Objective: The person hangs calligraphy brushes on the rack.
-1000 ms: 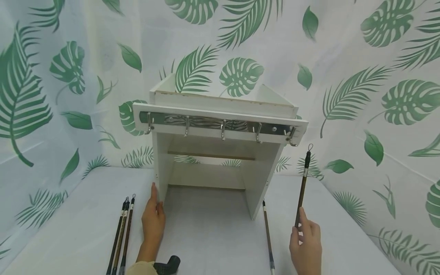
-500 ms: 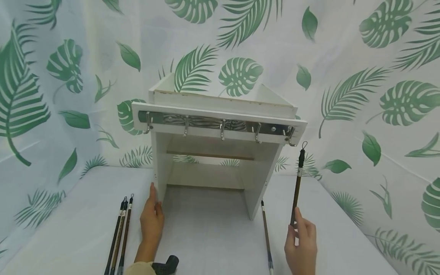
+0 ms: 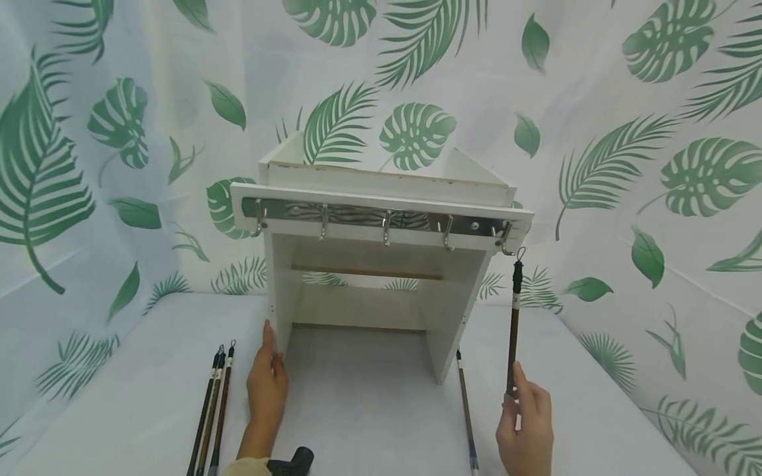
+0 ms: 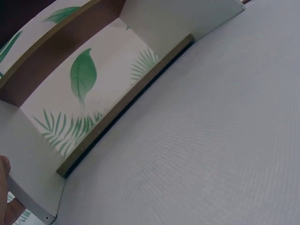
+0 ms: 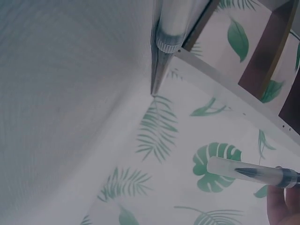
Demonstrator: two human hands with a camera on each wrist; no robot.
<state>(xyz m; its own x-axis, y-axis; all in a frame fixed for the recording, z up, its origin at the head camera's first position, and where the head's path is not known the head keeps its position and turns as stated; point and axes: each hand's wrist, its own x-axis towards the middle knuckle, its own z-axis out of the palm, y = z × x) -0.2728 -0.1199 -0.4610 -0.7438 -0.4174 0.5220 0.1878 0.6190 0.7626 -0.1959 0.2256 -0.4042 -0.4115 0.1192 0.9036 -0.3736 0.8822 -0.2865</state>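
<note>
A white shelf unit (image 3: 389, 178) with a metal strip of several hooks across its front stands on the table. My left hand (image 3: 266, 390) holds the front edge of its left side panel (image 3: 281, 284), index finger straight up along it. In the left wrist view, fingers (image 4: 3, 171) show on both sides of that edge. My right hand (image 3: 526, 420) pinches a calligraphy brush (image 3: 514, 330) upright, hanging loop on top. The loop is right at the rightmost hook (image 3: 506, 237) in the head view. A clear cap (image 5: 225, 167) covers its bristles in the right wrist view.
Several similar calligraphy brushes (image 3: 213, 403) lie side by side on the white table (image 3: 357, 423), left of the left hand. One more brush (image 3: 466, 413) lies between the shelf's right panel and the right hand. A leaf-patterned curtain (image 3: 595, 79) hangs behind.
My right hand has moved slightly left with the brush, bringing its loop from right of the end hook to close beside it. My left hand stays on the panel.
</note>
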